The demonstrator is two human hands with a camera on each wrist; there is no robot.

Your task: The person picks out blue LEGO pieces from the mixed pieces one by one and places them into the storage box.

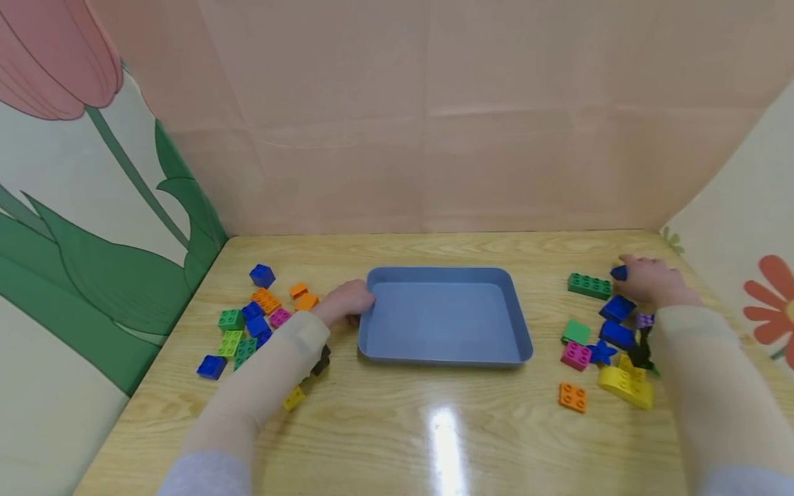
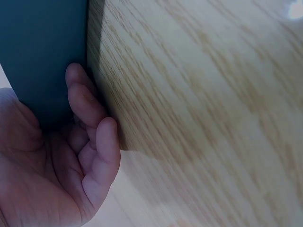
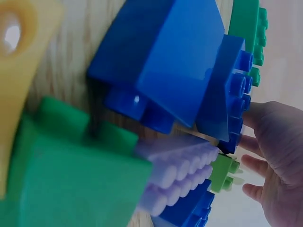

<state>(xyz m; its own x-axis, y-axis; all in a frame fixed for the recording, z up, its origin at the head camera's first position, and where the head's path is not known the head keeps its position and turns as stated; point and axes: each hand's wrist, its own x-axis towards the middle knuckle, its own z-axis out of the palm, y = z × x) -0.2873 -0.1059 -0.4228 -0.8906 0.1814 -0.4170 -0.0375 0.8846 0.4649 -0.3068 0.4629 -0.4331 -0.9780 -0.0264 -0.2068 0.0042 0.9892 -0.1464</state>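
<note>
On the left of the table [image 1: 360, 441], a loose group of toy blocks lies spread out: a blue cube [image 1: 262, 276] at the back, orange bricks [image 1: 266, 301], a green brick [image 1: 231, 319] and a pink brick [image 1: 280, 317] among more blue ones. The left sleeve [image 1: 273, 372] covers part of this group; a dark piece [image 1: 322, 359] peeks out beside it, too covered to make out, with a yellow brick [image 1: 294, 398] just in front.

Next comes the left hand [image 1: 347, 301], clamped on the left wall of the blue-grey tray [image 1: 443, 317], fingers curled at its outer side. The tray sits flat mid-table, its smooth floor in view from wall to wall.

Right of the tray lie a long green brick [image 1: 589, 286], a pink block [image 1: 576, 355], a blue star [image 1: 602, 353], an orange brick [image 1: 573, 397] and a curved yellow block [image 1: 625, 387]. A purple brick [image 1: 644, 320] and a black piece [image 1: 643, 350] are partly hidden by the right sleeve [image 1: 701, 358].

Farthest right, the right hand [image 1: 651, 279] is at a small dark-blue block [image 1: 619, 273], which it partly covers; whether the fingers pinch it or merely touch it, I cannot tell.
</note>
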